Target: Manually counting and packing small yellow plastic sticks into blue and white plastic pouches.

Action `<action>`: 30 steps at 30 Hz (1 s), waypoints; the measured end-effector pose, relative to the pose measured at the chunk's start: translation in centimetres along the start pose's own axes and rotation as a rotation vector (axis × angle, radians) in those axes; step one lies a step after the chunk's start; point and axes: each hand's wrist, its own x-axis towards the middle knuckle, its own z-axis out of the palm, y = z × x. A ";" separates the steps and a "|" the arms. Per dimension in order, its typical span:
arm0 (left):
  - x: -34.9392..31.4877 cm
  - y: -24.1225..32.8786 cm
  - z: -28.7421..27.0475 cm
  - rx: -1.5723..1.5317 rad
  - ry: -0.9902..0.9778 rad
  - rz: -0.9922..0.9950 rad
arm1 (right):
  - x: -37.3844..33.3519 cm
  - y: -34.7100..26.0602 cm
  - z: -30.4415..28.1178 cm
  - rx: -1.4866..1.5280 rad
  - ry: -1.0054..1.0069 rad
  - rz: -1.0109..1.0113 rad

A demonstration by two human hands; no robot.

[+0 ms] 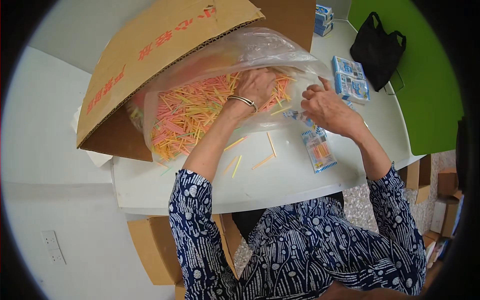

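Note:
My left hand (pixel 258 89), with a bangle on its wrist, reaches into a large clear plastic bag (pixel 280 45) of thin pink, yellow and green sticks (pixel 190 112). Its fingertips are hidden among the sticks. To the right, over the table just beside the bag's mouth, is my right hand (pixel 327 106). Its near fingers are bent in as in a pinch, one outer finger sticks out, and whatever they hold is hidden. Blue-and-white plastic packaging (pixel 296 116) shows beneath that hand. Closer to me lies a small packet (pixel 319 151) with sticks inside.
A cardboard box (pixel 150 65) on its side holds the bag. Loose sticks (pixel 236 166) are scattered on the white table (pixel 200 197). Blue-and-white packs (pixel 351 80), a black bag (pixel 379 50) and stacked packs (pixel 323 20) stand at the right. Open cartons (pixel 155 245) sit below the table.

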 end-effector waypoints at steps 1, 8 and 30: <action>0.2 0.4 0.3 -0.012 0.006 -0.015 | -0.3 -0.1 0.1 0.001 -0.002 0.007; 0.5 3.2 5.5 0.170 0.249 0.037 | -0.7 -0.1 1.5 0.186 -0.012 -0.037; -5.9 1.4 1.9 0.357 0.251 -0.015 | -0.4 0.7 0.9 0.206 -0.127 -0.037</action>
